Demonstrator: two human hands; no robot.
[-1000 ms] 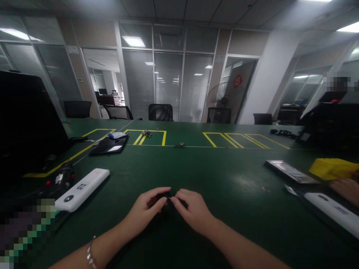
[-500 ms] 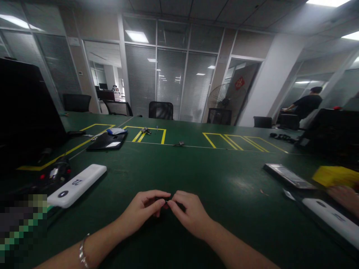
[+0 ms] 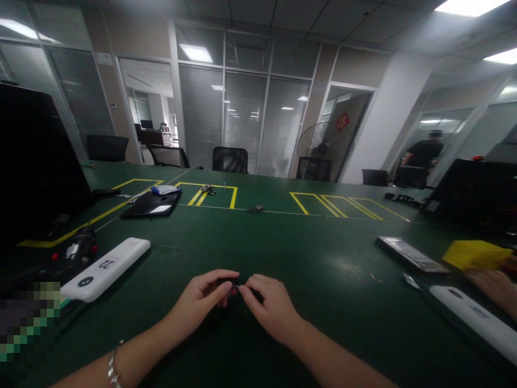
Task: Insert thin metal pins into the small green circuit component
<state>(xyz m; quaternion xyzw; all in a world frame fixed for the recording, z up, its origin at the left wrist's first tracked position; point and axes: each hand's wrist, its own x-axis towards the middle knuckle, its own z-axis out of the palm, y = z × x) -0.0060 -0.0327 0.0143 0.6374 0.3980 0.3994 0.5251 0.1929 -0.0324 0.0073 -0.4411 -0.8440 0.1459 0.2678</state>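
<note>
Close together over the near middle of the green table (image 3: pixel 258 242) are my two hands. My left hand (image 3: pixel 208 293) pinches a small dark object (image 3: pixel 233 281) between thumb and fingers; its kind is too small to tell, and the fingers cover part of it. Just to the right, my right hand (image 3: pixel 269 302) has thumb and forefinger pressed together by the dark object's right side. A tiny light glint shows at those fingertips, but I cannot make out what they hold.
A white power bank (image 3: pixel 111 269) marked 22 lies left, beside a black device (image 3: pixel 75 248). Farther back are a black folder (image 3: pixel 151 206) and small metal parts (image 3: pixel 209 189). At right, another person's hand (image 3: pixel 493 285) is at a yellow block (image 3: pixel 474 254), near a second white power bank (image 3: pixel 472 312).
My hands have drawn slightly apart at the fingertips, and more of the dark object shows in the left. In the background, the standing person has turned. The view has shifted slightly.
</note>
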